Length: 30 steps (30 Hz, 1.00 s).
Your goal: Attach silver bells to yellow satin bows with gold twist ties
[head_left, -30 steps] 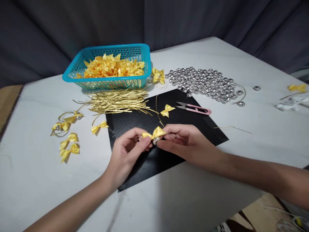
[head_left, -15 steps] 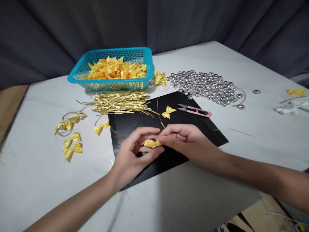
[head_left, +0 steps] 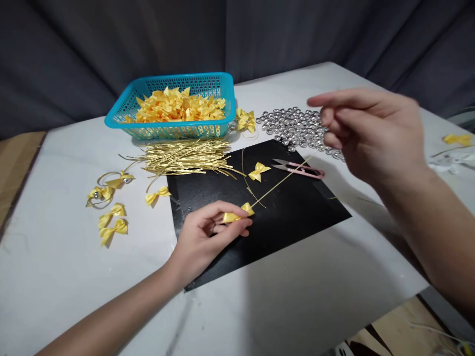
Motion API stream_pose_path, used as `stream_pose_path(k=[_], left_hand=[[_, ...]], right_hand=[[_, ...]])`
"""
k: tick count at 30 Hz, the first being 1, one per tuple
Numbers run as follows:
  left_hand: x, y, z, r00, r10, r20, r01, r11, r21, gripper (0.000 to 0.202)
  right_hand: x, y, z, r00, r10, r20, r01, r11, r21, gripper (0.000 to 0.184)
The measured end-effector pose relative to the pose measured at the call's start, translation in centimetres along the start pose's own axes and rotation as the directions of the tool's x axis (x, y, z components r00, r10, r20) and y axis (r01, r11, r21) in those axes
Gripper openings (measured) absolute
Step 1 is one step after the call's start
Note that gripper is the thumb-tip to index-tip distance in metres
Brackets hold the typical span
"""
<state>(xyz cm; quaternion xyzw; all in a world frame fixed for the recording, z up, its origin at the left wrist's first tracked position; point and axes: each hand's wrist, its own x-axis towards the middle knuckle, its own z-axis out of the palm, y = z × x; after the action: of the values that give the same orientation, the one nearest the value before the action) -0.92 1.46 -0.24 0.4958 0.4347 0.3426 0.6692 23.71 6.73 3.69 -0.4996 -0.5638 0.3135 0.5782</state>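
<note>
My left hand (head_left: 211,232) pinches a yellow satin bow (head_left: 232,217) between thumb and fingers, above a black mat (head_left: 289,217). From the bow a thin gold cord (head_left: 280,184) runs straight up to the right, toward my right hand. My right hand (head_left: 374,131) is raised over the right side, partly in front of the silver beads (head_left: 289,126). Its index finger points left, while the thumb presses against the other fingers; whatever lies between them cannot be made out. Another yellow bow (head_left: 259,172) and pink-handled thread snips (head_left: 300,169) lie on the mat.
A blue basket (head_left: 174,129) full of yellow bows stands at the back left. In front of it is a pile of gold cords (head_left: 185,158). Several loose bows (head_left: 113,232) lie on the left, some with cord and a bead. A white object (head_left: 456,163) is at far right.
My right hand has left the bow and moved up and to the right. A gold cord now shows stretched from the bow. The left hand stays in place, holding the bow.
</note>
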Motion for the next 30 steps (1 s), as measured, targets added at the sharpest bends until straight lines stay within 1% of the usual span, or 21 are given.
stream_pose_path(k=[2,4,7,9,12,15,17,18,20,22,24,27,29,30], left_hand=[[0.1,0.0,0.0,1.000,-0.015,0.007,0.015,1.000,-0.002,0.005],[0.1,0.1,-0.1,1.000,-0.024,0.013,0.024,1.000,-0.017,0.005],[0.2,0.0,-0.2,0.999,-0.024,0.040,0.027,0.998,-0.056,0.004],[0.2,0.0,-0.4,0.997,-0.022,0.068,0.027,0.997,-0.078,0.003],[0.2,-0.1,-0.7,0.995,-0.013,0.101,0.025,0.993,-0.113,0.003],[0.3,0.0,-0.9,0.990,-0.021,0.141,0.039,0.992,-0.122,0.007],[0.3,0.0,-1.0,0.985,-0.034,0.168,0.054,0.992,-0.113,0.011],[0.4,0.0,-1.0,0.984,-0.041,0.173,0.061,0.992,-0.111,0.013],[0.4,0.0,-0.9,0.984,-0.059,0.170,0.078,0.991,-0.108,0.015],[0.5,-0.1,-0.8,0.984,-0.072,0.162,0.090,0.990,-0.111,0.020],[0.4,-0.2,-0.8,0.984,-0.067,0.165,0.088,0.989,-0.121,0.025],[0.3,-0.3,-0.8,0.989,-0.043,0.142,0.060,0.991,-0.116,0.032],[0.3,-0.3,-0.8,0.992,-0.035,0.120,0.045,0.995,-0.086,0.035],[0.3,-0.4,-0.8,0.993,-0.030,0.116,0.038,0.997,-0.068,0.037]], right_hand=[[0.3,0.2,-0.5,0.995,-0.084,-0.043,0.081,0.995,-0.065,0.038],[0.1,0.1,-0.6,0.978,-0.201,-0.058,0.190,0.970,-0.151,0.038],[-0.6,-0.4,-0.6,0.923,-0.383,-0.045,0.350,0.880,-0.320,0.038],[-1.0,-0.7,-0.5,0.891,-0.454,-0.011,0.405,0.805,-0.433,0.038],[-1.5,-0.7,-0.1,0.863,-0.495,0.101,0.469,0.710,-0.526,0.039],[-1.8,-0.3,0.4,0.838,-0.485,0.251,0.542,0.686,-0.486,0.037],[-2.0,-0.2,0.7,0.827,-0.466,0.314,0.562,0.701,-0.440,0.036],[-2.1,-0.2,0.8,0.832,-0.446,0.331,0.553,0.718,-0.423,0.035],[-2.5,-0.4,1.2,0.853,-0.371,0.368,0.503,0.774,-0.385,0.033],[-3.2,-0.9,1.8,0.856,-0.285,0.432,0.446,0.830,-0.334,0.029],[-4.1,-1.3,2.7,0.839,-0.210,0.503,0.390,0.876,-0.284,0.021],[-5.8,-1.4,4.4,0.814,-0.117,0.569,0.296,0.926,-0.233,0.014],[-6.9,-1.1,5.3,0.814,-0.057,0.578,0.222,0.950,-0.219,0.016],[-7.3,-0.9,5.7,0.824,-0.023,0.566,0.179,0.959,-0.221,0.016]])
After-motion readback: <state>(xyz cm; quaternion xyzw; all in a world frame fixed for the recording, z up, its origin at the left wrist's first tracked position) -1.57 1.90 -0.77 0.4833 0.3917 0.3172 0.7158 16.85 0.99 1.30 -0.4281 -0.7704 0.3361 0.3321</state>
